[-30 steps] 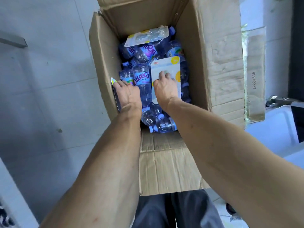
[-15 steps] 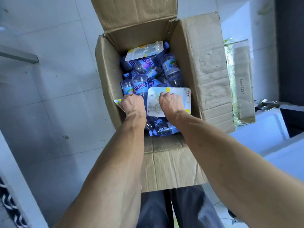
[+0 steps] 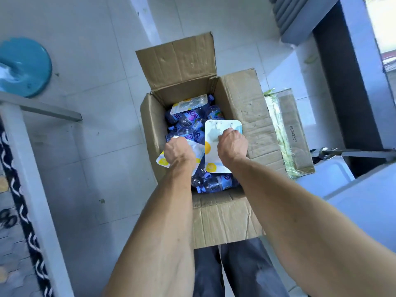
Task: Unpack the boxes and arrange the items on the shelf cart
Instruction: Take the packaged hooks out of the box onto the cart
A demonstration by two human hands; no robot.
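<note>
Since the earlier frames both hands have come up out of the box, each lifting a flat white card pack above the bottles. The left hand (image 3: 178,151) grips a pack (image 3: 198,151) with yellow spots, tilted over the box's left wall near its near-left corner. The right hand (image 3: 232,145) pinches a second pack (image 3: 214,146), held nearly flat over the right half of the box, its far edge close to the right wall. The cardboard box (image 3: 252,108) stands open on the tiled floor (image 3: 102,116), flaps spread, the near flap lying toward the person's dark trousers (image 3: 242,271). Inside lies a heap of small blue-labelled water bottles (image 3: 188,125), and a third pack (image 3: 189,103) rests on them at the far edge. A blue round stool seat (image 3: 23,67) shows at the upper left, well apart from the box.
</note>
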